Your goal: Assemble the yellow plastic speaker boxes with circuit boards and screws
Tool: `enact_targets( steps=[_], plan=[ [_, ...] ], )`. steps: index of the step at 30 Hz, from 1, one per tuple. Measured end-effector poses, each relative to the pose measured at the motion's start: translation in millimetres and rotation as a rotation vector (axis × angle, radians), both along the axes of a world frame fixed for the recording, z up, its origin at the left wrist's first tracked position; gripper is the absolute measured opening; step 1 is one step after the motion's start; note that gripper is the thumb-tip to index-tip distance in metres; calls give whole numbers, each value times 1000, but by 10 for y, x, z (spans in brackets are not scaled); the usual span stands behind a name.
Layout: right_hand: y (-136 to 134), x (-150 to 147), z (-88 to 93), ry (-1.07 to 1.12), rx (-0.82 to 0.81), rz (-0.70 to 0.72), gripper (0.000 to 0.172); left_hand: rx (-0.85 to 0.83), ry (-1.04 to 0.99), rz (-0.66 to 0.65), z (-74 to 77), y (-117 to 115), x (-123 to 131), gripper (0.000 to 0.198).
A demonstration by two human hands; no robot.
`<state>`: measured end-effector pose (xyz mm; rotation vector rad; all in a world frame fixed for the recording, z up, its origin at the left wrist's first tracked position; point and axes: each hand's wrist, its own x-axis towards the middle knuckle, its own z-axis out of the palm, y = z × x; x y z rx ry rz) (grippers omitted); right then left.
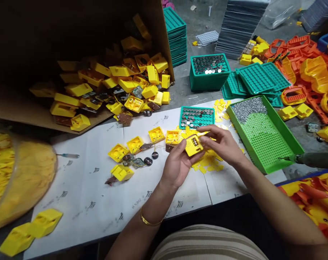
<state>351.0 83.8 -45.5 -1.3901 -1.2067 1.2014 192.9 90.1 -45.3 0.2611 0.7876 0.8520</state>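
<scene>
My left hand (177,162) grips a small yellow plastic box (194,145) with its open side up, above the white paper sheet (99,195). My right hand (220,142) is closed in a pinch on a thin yellow tab (203,134) at the box's top edge. Several more open yellow boxes (134,144) with wires and round speakers (148,160) lie in a row to the left. A pile of small yellow tabs (207,164) lies under my hands. Just beyond them stands a small green tray of button cells (196,117).
A tipped cardboard carton (158,21) spills yellow boxes at the back left. A green tray of screws (263,130) lies to the right, an electric screwdriver (312,159) beside it. Stacked green trays (209,72) and orange and yellow parts (310,68) fill the back right.
</scene>
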Motion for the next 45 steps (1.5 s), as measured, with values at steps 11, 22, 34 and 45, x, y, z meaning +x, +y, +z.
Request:
enact_targets(
  steps=[11,22,34,45],
  plan=[
    [-266,-259,-123,358,-286,-65,39,44,-63,45,-16,-19,35,38],
    [-383,-261,-207,355,-50,-117,30,161,-32,10,-116,-132,88,34],
    [-375,106,-149,-517,332,-71,18,160,135,-136,-73,-138,73,32],
    [-105,492,1,-1383,-258,104,26,49,243,-203,-44,-161,95,48]
  ],
)
